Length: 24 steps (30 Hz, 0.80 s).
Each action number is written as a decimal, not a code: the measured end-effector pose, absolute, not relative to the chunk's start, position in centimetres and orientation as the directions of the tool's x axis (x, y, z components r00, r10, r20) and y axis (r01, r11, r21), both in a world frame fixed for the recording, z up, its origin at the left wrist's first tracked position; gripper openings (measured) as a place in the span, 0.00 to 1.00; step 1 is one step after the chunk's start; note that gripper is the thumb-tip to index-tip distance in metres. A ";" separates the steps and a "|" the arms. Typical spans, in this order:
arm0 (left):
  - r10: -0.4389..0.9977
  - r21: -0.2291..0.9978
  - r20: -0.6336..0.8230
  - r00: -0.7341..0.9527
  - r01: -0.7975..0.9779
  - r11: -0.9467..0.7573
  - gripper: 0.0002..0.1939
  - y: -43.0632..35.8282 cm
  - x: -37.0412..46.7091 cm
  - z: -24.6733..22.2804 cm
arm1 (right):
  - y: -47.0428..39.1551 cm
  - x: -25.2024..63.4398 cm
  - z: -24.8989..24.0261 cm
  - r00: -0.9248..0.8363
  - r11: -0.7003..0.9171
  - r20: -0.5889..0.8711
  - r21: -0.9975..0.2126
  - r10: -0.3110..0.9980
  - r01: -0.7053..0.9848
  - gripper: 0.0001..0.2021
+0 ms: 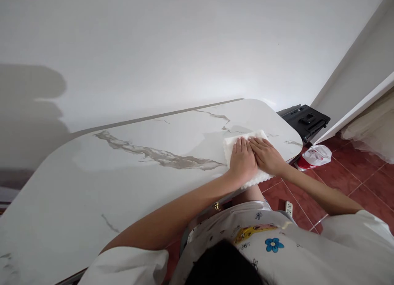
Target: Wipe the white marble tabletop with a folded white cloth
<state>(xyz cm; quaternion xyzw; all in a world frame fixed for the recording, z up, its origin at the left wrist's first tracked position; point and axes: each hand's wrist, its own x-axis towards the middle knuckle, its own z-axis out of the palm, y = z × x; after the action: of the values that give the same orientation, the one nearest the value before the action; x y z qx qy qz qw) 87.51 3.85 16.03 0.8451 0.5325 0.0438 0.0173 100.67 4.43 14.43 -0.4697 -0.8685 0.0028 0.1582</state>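
Closest in is a white short-sleeved shirt (295,246) printed with a blue flower, at 5 o'clock from the cloth, with a gold-coloured knob (216,205) at 7 o'clock below the tabletop edge. A pale power strip (288,208) lies on the red tiled floor (308,194) at about 5 o'clock. The left hand (243,159), its forearm coming in from 8 o'clock, and the right hand (267,155), its forearm from 4 o'clock, rest palm down, side by side and touching, on a white cloth (261,176). The fingers of both lie straight and flat, close together. The cloth sits towards the right end of the white, grey-veined tabletop (138,186), at its near edge. Beyond, a red-and-white bag (315,155) stands at 3 o'clock, a black case (306,120) at 2, and the white wall (172,51) at 12
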 end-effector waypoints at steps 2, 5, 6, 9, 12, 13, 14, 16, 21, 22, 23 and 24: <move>0.899 0.087 0.069 0.433 0.895 -0.438 0.29 3.3 88.7 15.9 | 3.8 101.8 14.3 -0.504 0.560 0.293 -0.155 0.813 0.814 0.25; 0.889 0.122 0.102 0.446 0.881 -0.456 0.30 3.5 90.8 15.7 | 3.9 104.2 14.0 -0.508 0.568 0.305 -0.153 0.805 0.808 0.25; 0.884 0.137 0.110 0.454 0.874 -0.466 0.30 3.7 91.5 15.6 | 4.2 105.1 13.9 -0.507 0.567 0.304 -0.154 0.806 0.809 0.24; 0.872 0.176 0.125 0.473 0.854 -0.489 0.30 5.0 93.5 15.4 | 5.5 107.6 13.6 -0.491 0.548 0.290 -0.164 0.821 0.820 0.23; 0.862 0.197 0.146 0.485 0.839 -0.506 0.30 6.7 94.9 15.1 | 7.2 109.3 13.5 -0.474 0.526 0.272 -0.169 0.838 0.834 0.23; 0.860 0.202 0.153 0.486 0.837 -0.509 0.30 7.4 95.2 15.0 | 7.9 109.6 13.5 -0.476 0.526 0.268 -0.164 0.838 0.834 0.23; 0.862 0.208 0.156 0.483 0.837 -0.507 0.31 8.1 95.4 14.9 | 8.7 109.7 13.5 -0.484 0.532 0.265 -0.156 0.834 0.832 0.23; 0.873 0.227 0.155 0.462 0.844 -0.487 0.31 9.8 95.5 14.7 | 10.6 109.6 13.4 -0.509 0.553 0.258 -0.137 0.821 0.822 0.23; 0.918 0.254 0.131 0.373 0.883 -0.395 0.29 14.9 94.0 14.2 | 16.7 107.6 12.9 -0.544 0.578 0.232 -0.116 0.806 0.808 0.24; 0.924 0.252 0.130 0.361 0.889 -0.383 0.29 16.0 93.5 14.0 | 17.9 107.1 12.8 -0.549 0.584 0.233 -0.120 0.803 0.803 0.24; 0.927 0.252 0.134 0.350 0.893 -0.373 0.29 17.0 93.0 13.9 | 19.1 106.5 12.6 -0.553 0.590 0.237 -0.125 0.799 0.798 0.24; 0.930 0.253 0.138 0.340 0.896 -0.365 0.29 18.0 92.5 13.7 | 20.2 105.9 12.5 -0.555 0.594 0.243 -0.130 0.795 0.794 0.24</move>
<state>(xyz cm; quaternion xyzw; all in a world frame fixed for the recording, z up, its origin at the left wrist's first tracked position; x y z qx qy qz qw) 92.55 17.98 13.74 0.8158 0.5597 0.1297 0.0660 105.92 20.24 12.51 -0.4506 -0.8818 0.0027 0.1390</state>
